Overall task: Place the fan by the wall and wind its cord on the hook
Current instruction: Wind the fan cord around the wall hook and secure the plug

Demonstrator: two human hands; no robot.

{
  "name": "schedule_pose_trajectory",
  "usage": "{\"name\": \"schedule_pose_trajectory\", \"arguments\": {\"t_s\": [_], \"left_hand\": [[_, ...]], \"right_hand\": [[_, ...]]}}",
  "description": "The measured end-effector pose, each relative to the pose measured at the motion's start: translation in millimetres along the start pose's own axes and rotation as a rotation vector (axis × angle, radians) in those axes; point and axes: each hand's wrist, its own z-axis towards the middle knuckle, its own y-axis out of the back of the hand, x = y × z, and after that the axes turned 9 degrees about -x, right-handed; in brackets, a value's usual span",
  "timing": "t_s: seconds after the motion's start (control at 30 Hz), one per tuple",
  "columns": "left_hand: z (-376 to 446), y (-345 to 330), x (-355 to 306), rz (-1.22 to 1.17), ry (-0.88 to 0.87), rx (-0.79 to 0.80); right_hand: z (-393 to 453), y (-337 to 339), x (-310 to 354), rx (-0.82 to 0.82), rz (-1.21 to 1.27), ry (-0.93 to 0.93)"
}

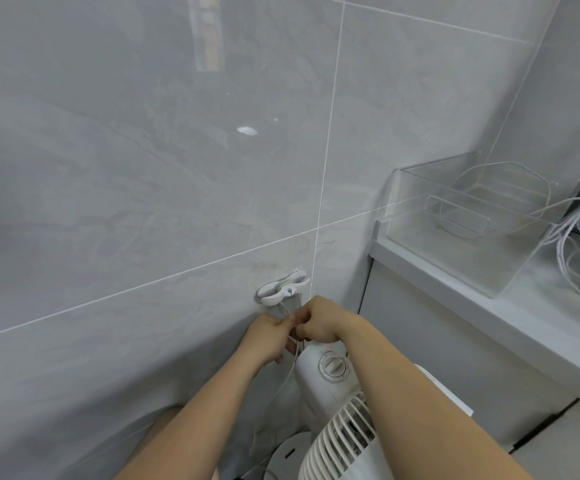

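A white fan (330, 382) stands on the floor against the grey tiled wall, its dial on top and its grille toward me. A white hook (281, 288) is stuck to the wall just above it. Thin white cord (290, 308) hangs in loops from the hook and trails down beside the fan. My left hand (267, 337) and my right hand (319, 322) meet just below the hook, both pinching the cord between their fingers. The plug is hidden.
A white cabinet (454, 327) stands right of the fan, its top carrying a clear plastic bin (482, 216) and a tangle of white cables (572, 251). The fan's round base (288, 455) rests on the floor near my knee.
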Motion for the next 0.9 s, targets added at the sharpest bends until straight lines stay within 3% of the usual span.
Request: {"name": "schedule_pose_trajectory", "arguments": {"t_s": [0.1,0.2,0.37,0.47,0.63,0.9], "left_hand": [[-6,5,-1,0.200,-0.054,0.026],[-23,16,-7,0.552,-0.338,-0.144],[-60,35,-26,0.499,-0.723,-0.461],[-58,36,-26,0.481,-0.871,-0.518],[-45,31,-17,0.690,-0.786,-0.362],[-43,19,-7,0.858,-0.836,-0.405]], "right_hand": [[1,5,-3,-0.069,0.029,-0.038],[0,11,-8,-0.074,0.128,-0.109],[-3,18,-10,-0.097,0.225,-0.199],[-4,20,-8,-0.180,0.255,-0.246],[-3,20,-9,-0.290,0.288,-0.270],[4,22,-4,-0.434,0.378,-0.247]]}}
